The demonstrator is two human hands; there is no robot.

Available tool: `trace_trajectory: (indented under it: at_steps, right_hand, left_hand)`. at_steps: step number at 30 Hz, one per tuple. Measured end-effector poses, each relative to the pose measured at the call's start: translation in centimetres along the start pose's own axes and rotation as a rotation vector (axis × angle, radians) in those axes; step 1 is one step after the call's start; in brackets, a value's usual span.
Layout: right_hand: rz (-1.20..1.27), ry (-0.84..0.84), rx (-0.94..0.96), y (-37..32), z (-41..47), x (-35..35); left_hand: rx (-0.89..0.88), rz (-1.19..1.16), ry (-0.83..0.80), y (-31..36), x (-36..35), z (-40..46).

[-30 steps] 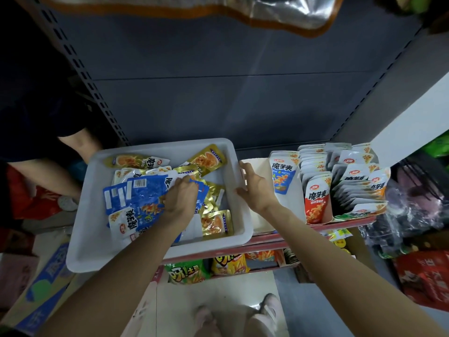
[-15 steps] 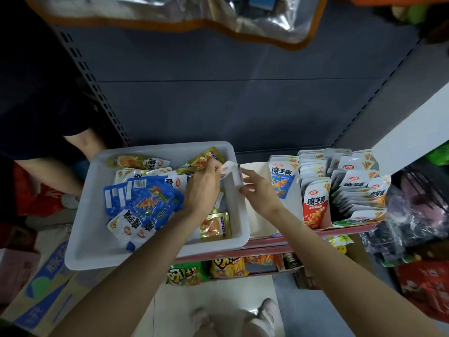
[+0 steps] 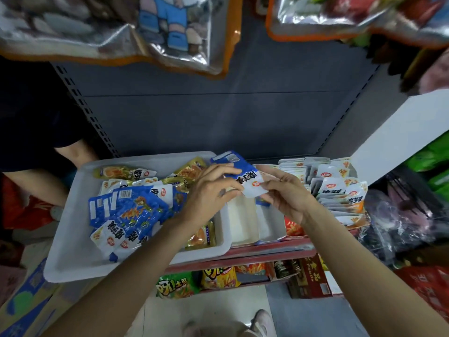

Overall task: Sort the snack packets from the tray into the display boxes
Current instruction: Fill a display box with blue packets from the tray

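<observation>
A white tray [image 3: 70,239] on the shelf holds several blue-and-white snack packets [image 3: 128,210] and gold ones [image 3: 192,169]. Both hands hold one blue-and-white packet [image 3: 239,173] above the tray's right rim and an almost empty white display box [image 3: 243,222]. My left hand [image 3: 211,188] grips the packet's left side. My right hand [image 3: 284,190] pinches its white lower end. Further right, display boxes [image 3: 337,188] stand full of orange-and-white packets.
Another person's arm [image 3: 34,186] reaches in at the left of the tray. Large foil snack bags [image 3: 121,27] hang overhead. A lower shelf holds chip bags [image 3: 175,285] and a brown carton [image 3: 311,278]. My shoes [image 3: 257,322] stand on the floor below.
My left hand lifted a blue-and-white packet out of the tray and carried it right. My right hand left the box edge and now pinches the packet's end.
</observation>
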State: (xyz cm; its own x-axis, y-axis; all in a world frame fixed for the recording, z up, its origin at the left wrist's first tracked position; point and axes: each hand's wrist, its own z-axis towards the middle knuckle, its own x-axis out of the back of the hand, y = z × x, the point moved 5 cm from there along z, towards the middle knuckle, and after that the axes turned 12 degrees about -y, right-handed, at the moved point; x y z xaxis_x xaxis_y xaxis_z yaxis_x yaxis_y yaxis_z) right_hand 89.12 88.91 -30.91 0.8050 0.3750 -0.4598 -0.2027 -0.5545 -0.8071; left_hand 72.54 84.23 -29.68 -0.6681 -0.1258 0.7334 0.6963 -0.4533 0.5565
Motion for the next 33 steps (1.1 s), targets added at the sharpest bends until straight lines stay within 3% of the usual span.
trace_trajectory:
  at_steps: [5, 7, 10, 14, 18, 20, 23, 26, 33]
  right_hand:
    - [-0.194, 0.047, 0.054, -2.4, -1.8, 2.3]
    - [-0.210, 0.062, 0.061, -3.1, -2.2, 2.9]
    - [-0.245, 0.108, 0.090, -4.1, -2.7, 3.5]
    - [-0.403, 0.127, 0.197, -5.3, -3.2, 4.0]
    - [-0.708, 0.127, 0.348, -6.4, -3.5, 3.9]
    - [-0.784, 0.181, 0.347, -6.6, -3.2, 4.6]
    - [-0.908, 0.226, 0.334, -6.5, -2.3, 5.2]
    - [-0.982, 0.272, 0.338, -6.8, -1.4, 5.4]
    - [-1.347, 0.261, 0.354, -8.4, -0.5, 3.7]
  left_hand:
    - [0.186, 0.004, -0.282, 0.4, -2.9, 2.2]
    - [0.167, 0.042, -0.261, 1.0, -3.5, 3.3]
    - [0.204, -0.075, -0.085, 2.3, -2.9, 4.5]
    - [0.362, -0.415, -0.219, 1.8, -4.6, 5.4]
    - [0.437, -0.494, -0.266, 1.6, -6.2, 5.9]
    - [0.458, -0.443, -0.232, 1.2, -6.3, 5.9]
    - [0.487, -0.154, -0.168, -0.2, -5.6, 5.3]
    - [0.525, 0.064, -0.224, -1.4, -5.4, 4.4]
    - [0.523, 0.162, -0.344, -2.4, -5.9, 3.2]
